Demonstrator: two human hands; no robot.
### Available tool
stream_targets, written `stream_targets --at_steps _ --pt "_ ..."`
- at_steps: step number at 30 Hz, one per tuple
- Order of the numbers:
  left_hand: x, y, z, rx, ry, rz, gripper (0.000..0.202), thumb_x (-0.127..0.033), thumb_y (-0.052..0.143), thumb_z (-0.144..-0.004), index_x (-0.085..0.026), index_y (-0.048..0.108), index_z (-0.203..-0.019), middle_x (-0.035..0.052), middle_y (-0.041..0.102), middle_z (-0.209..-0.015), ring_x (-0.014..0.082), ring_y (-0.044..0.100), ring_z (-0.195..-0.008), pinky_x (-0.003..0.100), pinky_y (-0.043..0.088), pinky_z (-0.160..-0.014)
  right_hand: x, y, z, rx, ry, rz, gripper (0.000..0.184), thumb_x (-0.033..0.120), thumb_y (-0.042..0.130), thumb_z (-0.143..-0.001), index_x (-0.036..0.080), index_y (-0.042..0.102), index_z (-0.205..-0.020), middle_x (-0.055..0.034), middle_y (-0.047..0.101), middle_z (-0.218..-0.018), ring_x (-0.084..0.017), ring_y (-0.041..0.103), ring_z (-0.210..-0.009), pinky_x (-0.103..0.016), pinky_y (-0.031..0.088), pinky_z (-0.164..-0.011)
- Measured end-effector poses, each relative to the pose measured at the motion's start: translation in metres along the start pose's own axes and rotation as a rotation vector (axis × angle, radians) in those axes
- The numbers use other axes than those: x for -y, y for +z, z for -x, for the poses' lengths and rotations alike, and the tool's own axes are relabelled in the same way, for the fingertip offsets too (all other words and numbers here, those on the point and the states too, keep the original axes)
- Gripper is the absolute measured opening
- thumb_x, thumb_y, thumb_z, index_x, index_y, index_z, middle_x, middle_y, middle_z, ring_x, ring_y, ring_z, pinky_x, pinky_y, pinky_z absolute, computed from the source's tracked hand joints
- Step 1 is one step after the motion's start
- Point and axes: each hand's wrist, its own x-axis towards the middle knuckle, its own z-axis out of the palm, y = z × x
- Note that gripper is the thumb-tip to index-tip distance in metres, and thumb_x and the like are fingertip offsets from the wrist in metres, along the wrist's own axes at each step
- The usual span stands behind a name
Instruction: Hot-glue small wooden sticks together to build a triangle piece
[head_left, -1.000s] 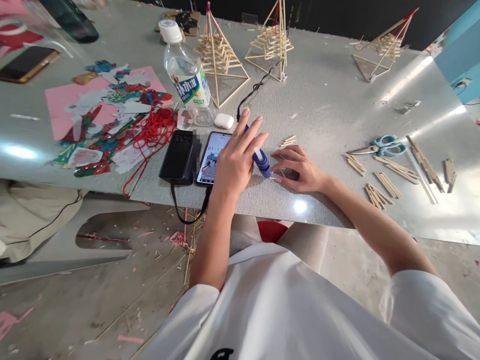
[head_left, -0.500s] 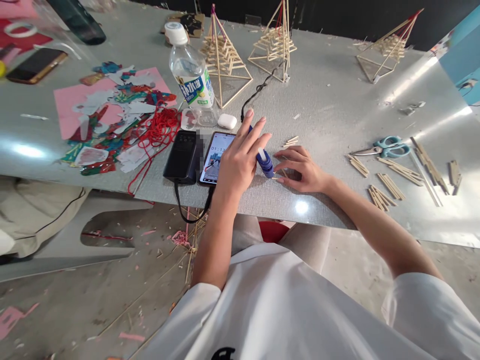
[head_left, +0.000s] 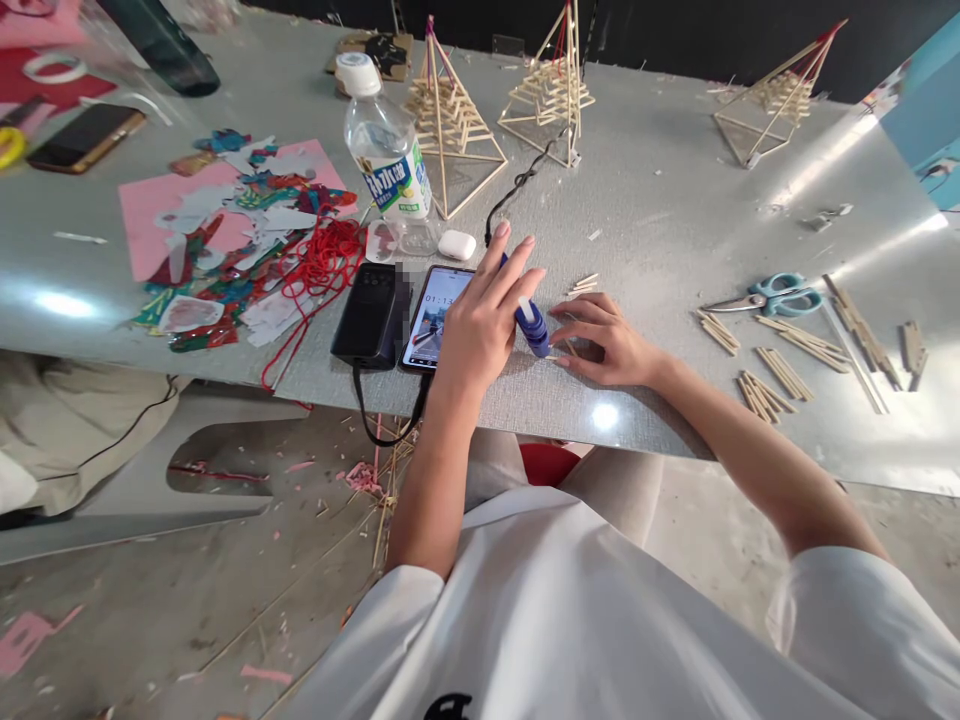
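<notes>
Glue pen, blue plastic w/ white collar [head_left: 531,325]: clamped between thumb & palm of left hand [head_left: 472,335], index & middle fingers splayed straight, off the barrel. Long axis slanted, tip down & to the right, ending just beside fingertips of right hand [head_left: 607,345]. Right-hand fingers loosely bent, wrapped round nothing, tips pressing short pale wooden sticks [head_left: 561,354] flat on grey textured table [head_left: 660,230], near front edge. Lit smartphone [head_left: 435,315] just left of left hand.

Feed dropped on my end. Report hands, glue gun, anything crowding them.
Left hand grips blue glue gun, tip down. Right hand presses short sticks at the tip. Phone, power bank close beside left hand.
</notes>
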Motion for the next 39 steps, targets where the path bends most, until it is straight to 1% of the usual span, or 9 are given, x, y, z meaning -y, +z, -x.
stream_targets --at_steps 2,7,9,13,15,19,26,34,39 --pt "0.0000 0.0000 -0.0001 -0.008 0.004 0.003 0.066 -0.014 0.025 -0.113 -0.036 0.042 -0.173 0.0027 0.050 -0.180 0.0271 0.026 -0.177 0.056 0.047 -0.137 -0.0002 0.0003 0.0000 -0.005 -0.008 0.008 0.034 0.056 0.070 -0.106 0.030 0.083 -0.124 -0.0103 0.071 -0.149 -0.035 0.059 -0.138 -0.059 0.048 -0.121" --pt "-0.0005 0.0002 0.0003 0.011 -0.027 0.037 0.068 -0.014 0.027 -0.112 -0.039 0.038 -0.175 -0.0028 0.040 -0.186 0.0255 0.022 -0.178 0.056 0.043 -0.141 -0.0011 0.0001 0.0001 0.013 0.012 -0.011 0.034 0.057 0.071 -0.105 0.032 0.083 -0.125 -0.0096 0.070 -0.151 -0.036 0.058 -0.139 -0.061 0.046 -0.123" --pt "-0.0010 0.0001 0.0004 0.009 -0.032 0.041 0.069 -0.014 0.028 -0.112 -0.040 0.038 -0.175 -0.0041 0.040 -0.186 0.0248 0.022 -0.178 0.056 0.043 -0.141 -0.0017 0.0001 0.0003 0.020 0.017 -0.017 0.034 0.056 0.072 -0.104 0.032 0.083 -0.126 -0.0095 0.070 -0.152 -0.036 0.057 -0.140 -0.061 0.045 -0.124" --pt "-0.0018 -0.0010 0.0000 -0.017 -0.034 0.025 0.064 -0.015 0.028 -0.113 -0.039 0.045 -0.171 -0.0032 0.046 -0.182 0.0238 0.026 -0.177 0.055 0.046 -0.139 -0.0021 0.0003 0.0006 0.011 0.004 -0.011 0.034 0.056 0.072 -0.105 0.031 0.083 -0.126 -0.0108 0.070 -0.151 -0.037 0.058 -0.141 -0.061 0.045 -0.125" --pt "-0.0020 -0.0015 -0.0003 -0.023 -0.033 0.027 0.063 -0.016 0.029 -0.114 -0.039 0.048 -0.169 -0.0034 0.046 -0.182 0.0236 0.026 -0.177 0.055 0.045 -0.140 -0.0018 0.0003 0.0004 0.007 -0.001 -0.011 0.035 0.056 0.072 -0.105 0.030 0.083 -0.126 -0.0113 0.070 -0.151 -0.037 0.058 -0.141 -0.062 0.045 -0.125" --pt "-0.0020 -0.0013 -0.0006 -0.006 -0.045 0.048 0.063 -0.018 0.029 -0.114 -0.038 0.046 -0.171 -0.0036 0.042 -0.184 0.0247 0.023 -0.178 0.056 0.042 -0.142 -0.0010 -0.0001 -0.0002 0.012 0.014 -0.010 0.036 0.058 0.071 -0.105 0.031 0.083 -0.125 -0.0110 0.071 -0.151 -0.037 0.058 -0.140 -0.062 0.046 -0.124" --pt "-0.0022 -0.0011 -0.0007 -0.011 -0.039 0.018 0.063 -0.018 0.026 -0.114 -0.037 0.046 -0.171 -0.0014 0.045 -0.183 0.0244 0.023 -0.177 0.056 0.045 -0.140 -0.0005 -0.0002 -0.0004 0.010 0.016 -0.009 0.036 0.058 0.070 -0.105 0.031 0.083 -0.124 -0.0101 0.071 -0.150 -0.036 0.059 -0.140 -0.061 0.046 -0.123" --pt "-0.0005 0.0002 0.0007 -0.012 -0.036 0.020 0.064 -0.016 0.024 -0.114 -0.038 0.046 -0.170 -0.0010 0.047 -0.182 0.0236 0.022 -0.178 0.054 0.045 -0.139 0.0003 -0.0006 -0.0006 0.011 0.019 -0.016 0.035 0.057 0.070 -0.105 0.031 0.083 -0.124 -0.0103 0.071 -0.151 -0.036 0.058 -0.140 -0.061 0.046 -0.124" --pt "0.0000 0.0012 0.0018 0.011 -0.034 0.014 0.069 -0.013 0.028 -0.112 -0.040 0.038 -0.175 -0.0021 0.041 -0.185 0.0246 0.018 -0.178 0.054 0.041 -0.141 0.0005 -0.0010 -0.0006 0.015 0.012 -0.013 0.036 0.058 0.069 -0.106 0.031 0.082 -0.124 -0.0101 0.071 -0.150 -0.035 0.058 -0.139 -0.060 0.046 -0.123"
